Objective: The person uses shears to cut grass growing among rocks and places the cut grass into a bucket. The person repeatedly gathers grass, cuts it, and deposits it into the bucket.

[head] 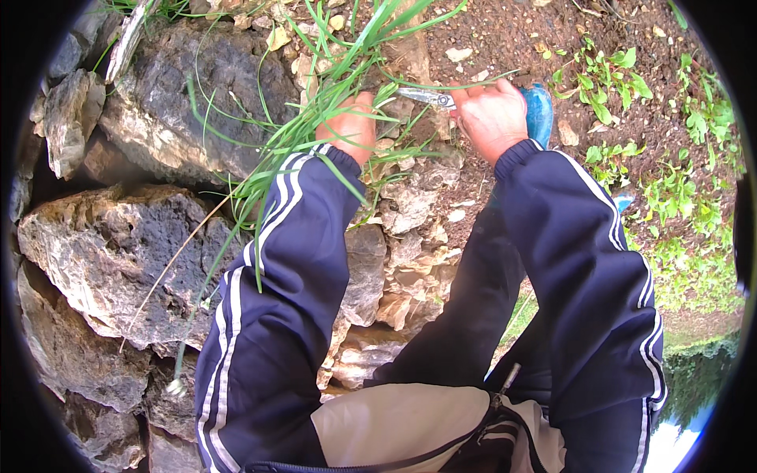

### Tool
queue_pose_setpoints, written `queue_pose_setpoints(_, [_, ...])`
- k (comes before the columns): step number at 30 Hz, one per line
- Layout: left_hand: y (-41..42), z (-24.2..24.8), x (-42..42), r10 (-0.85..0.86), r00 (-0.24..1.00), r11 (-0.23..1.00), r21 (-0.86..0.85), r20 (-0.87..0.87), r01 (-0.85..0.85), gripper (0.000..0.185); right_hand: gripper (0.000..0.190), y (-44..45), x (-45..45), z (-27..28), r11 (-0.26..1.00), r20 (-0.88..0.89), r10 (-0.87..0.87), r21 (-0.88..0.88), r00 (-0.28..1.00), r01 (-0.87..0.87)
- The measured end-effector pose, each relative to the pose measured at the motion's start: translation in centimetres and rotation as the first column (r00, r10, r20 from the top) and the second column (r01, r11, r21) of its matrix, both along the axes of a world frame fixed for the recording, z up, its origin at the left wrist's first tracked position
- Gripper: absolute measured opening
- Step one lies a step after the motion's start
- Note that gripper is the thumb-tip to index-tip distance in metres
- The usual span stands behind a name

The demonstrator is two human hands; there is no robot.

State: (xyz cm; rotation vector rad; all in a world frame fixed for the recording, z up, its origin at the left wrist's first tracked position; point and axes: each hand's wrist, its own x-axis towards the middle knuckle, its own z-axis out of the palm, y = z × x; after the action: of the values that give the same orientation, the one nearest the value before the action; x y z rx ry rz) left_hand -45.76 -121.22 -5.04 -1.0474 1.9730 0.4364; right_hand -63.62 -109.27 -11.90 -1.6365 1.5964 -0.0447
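My left hand (pixel 356 127) is closed around a bunch of long, narrow green leaves (pixel 307 130), chive-like in look. The leaves fan out over its back and along my left sleeve, and its fingertips are hidden. In my right hand (pixel 492 118) is a pair of scissors (pixel 429 96), held by the handles, which the fingers mostly cover. The metal blades point left, at the low part of the clump near my left hand. Whether they touch a leaf cannot be made out. One long stalk with a pale bud (pixel 175 387) leans across the rocks.
Large rough rocks (pixel 112 260) are stacked along the left, with dark gaps between them. Smaller stones (pixel 408 207) lie under my arms. Brown soil (pixel 497 41) with low leafy weeds (pixel 609 83) extends to the right. A blue shoe (pixel 538 115) is just beyond my right hand.
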Motion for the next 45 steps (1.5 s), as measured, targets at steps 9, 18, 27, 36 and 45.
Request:
queue_pose_setpoints(9, [0.7,0.2,-0.6,0.005,1.000,1.000,-0.007,-0.027,-0.005,0.013,0.024,-0.7,2.7,-0.7,0.963,0.031,-0.153,-0.221,0.988,0.156])
queue_pose_setpoints(18, [1.4,0.1,0.1,0.018,0.988,0.994,-0.100,-0.151,-0.033,0.015,0.049,1.0,1.7,-1.4,0.965,-0.044,-0.167,-0.215,0.985,0.153])
queue_pose_setpoints(27, [1.4,0.3,-1.0,-0.006,1.000,0.999,-0.038,-0.028,0.005,0.016,0.041,-0.6,2.1,-1.5,0.984,-0.071,-0.083,-0.165,0.994,0.071])
queue_pose_setpoints(36, [3.0,2.3,-3.9,-0.086,0.996,0.990,0.110,-0.025,0.088,0.027,0.011,0.5,1.9,-0.8,0.993,0.055,-0.097,-0.064,0.994,0.101])
queue_pose_setpoints(45, [-1.7,0.2,-7.4,-0.693,0.719,0.714,-0.098,0.040,0.693,0.010,0.015,3.3,-1.9,1.6,0.981,0.095,-0.194,0.020,0.976,0.193])
